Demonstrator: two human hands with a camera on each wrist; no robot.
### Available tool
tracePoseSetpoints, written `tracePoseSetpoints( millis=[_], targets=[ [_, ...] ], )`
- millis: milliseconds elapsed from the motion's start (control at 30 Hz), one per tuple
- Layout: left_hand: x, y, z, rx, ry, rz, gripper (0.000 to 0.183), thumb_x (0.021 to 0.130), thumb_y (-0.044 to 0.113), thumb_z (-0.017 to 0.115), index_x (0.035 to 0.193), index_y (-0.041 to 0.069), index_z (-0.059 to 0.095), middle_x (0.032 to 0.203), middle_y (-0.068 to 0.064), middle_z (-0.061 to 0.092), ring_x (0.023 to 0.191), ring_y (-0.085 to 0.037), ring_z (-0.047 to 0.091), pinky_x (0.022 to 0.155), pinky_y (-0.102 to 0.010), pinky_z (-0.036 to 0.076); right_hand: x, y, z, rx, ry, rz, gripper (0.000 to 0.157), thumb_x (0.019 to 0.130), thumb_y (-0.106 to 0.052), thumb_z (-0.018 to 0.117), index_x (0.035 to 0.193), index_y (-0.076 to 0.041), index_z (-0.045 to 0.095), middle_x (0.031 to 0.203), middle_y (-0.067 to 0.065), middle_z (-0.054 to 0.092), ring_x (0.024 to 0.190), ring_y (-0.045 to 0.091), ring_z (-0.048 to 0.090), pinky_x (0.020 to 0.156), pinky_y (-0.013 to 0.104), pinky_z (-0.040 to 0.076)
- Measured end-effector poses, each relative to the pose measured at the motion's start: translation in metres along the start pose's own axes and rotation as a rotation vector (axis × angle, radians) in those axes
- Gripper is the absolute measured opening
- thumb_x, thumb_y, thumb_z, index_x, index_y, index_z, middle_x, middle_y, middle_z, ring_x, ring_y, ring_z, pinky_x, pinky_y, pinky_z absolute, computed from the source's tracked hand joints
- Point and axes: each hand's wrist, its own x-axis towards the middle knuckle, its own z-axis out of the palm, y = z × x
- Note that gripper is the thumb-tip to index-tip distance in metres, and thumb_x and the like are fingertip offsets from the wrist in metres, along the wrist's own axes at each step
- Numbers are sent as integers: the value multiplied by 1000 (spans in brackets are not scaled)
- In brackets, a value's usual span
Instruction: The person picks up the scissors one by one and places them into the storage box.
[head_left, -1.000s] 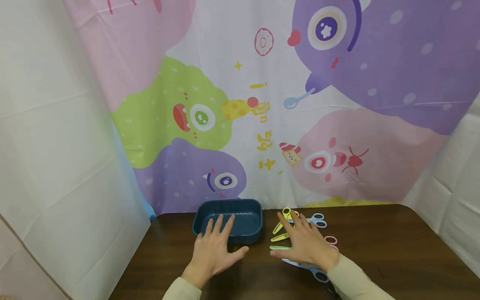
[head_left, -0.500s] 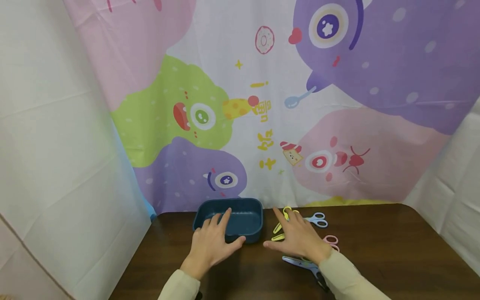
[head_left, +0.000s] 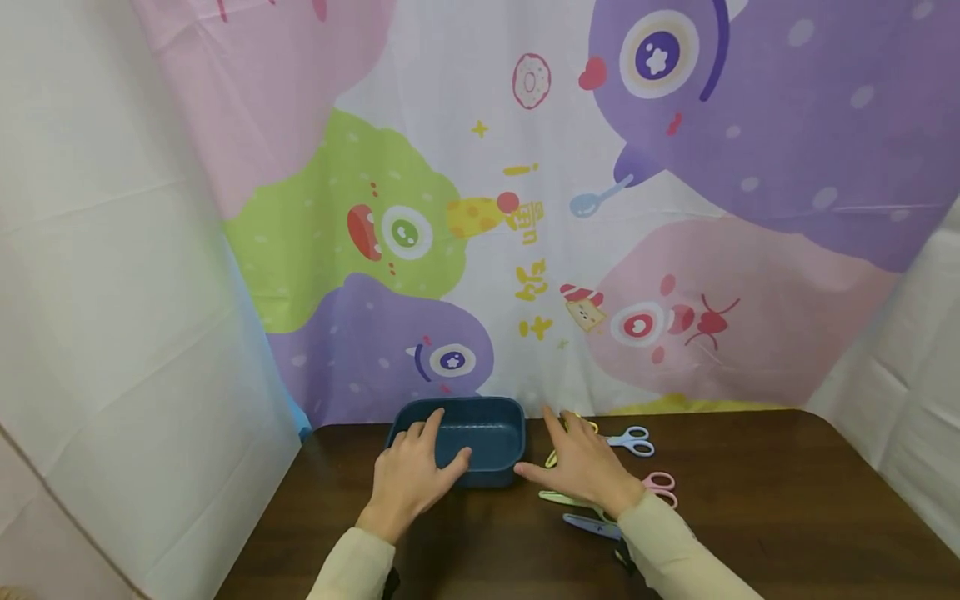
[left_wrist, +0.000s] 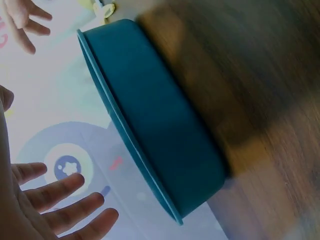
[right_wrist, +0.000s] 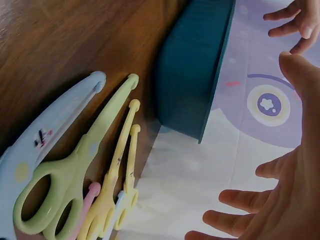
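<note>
A dark teal rectangular box stands near the back edge of the table. My left hand hovers over its left front part, fingers spread and holding nothing. The left wrist view shows those fingers spread apart, away from the box's outer wall. To the right of the box, my right hand hangs over the scissors with spread fingers, its thumb near the box's right front corner. Green scissors, light blue scissors and yellow scissors lie below it in the right wrist view.
Blue scissor handles and pink scissor handles show past my right hand on the brown wooden table. A cloth with cartoon monsters hangs right behind the table. White cloth hangs along the left side.
Both hands have shifted left while staying spread. The right hand moved off part of the scissors and closer to the box; the left hand moved toward the box's left side. The box stays in place.
</note>
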Motion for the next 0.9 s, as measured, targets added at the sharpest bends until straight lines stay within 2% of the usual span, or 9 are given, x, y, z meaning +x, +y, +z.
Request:
tracePoseSetpoints(
  millis=[233, 600, 900],
  targets=[
    [5, -10, 3, -3, 20, -24, 78, 91, 68, 60, 148, 15, 53, 124, -16, 69, 99, -35, 68, 74, -50, 59, 10, -4, 4, 77, -22, 43, 113, 83, -83, 57, 158, -2, 35, 154, 25, 46, 139, 42, 49, 109, 60, 42],
    [10, -36, 5, -35, -22, -137, 78, 95, 64, 58, 149, 9, 50, 131, -21, 66, 109, -41, 64, 87, -59, 55, 26, -2, 8, 223, -28, 113, 101, 90, -68, 64, 155, 4, 37, 155, 26, 46, 144, 41, 44, 116, 56, 37],
    [15, -61, 12, -36, -79, -200, 83, 96, 71, 48, 150, 8, 48, 134, -25, 63, 112, -46, 62, 91, -65, 51, 33, -6, 11, 190, 24, 81, 88, 91, -57, 69, 146, 8, 48, 144, 26, 57, 133, 39, 55, 112, 52, 43]
  ],
)
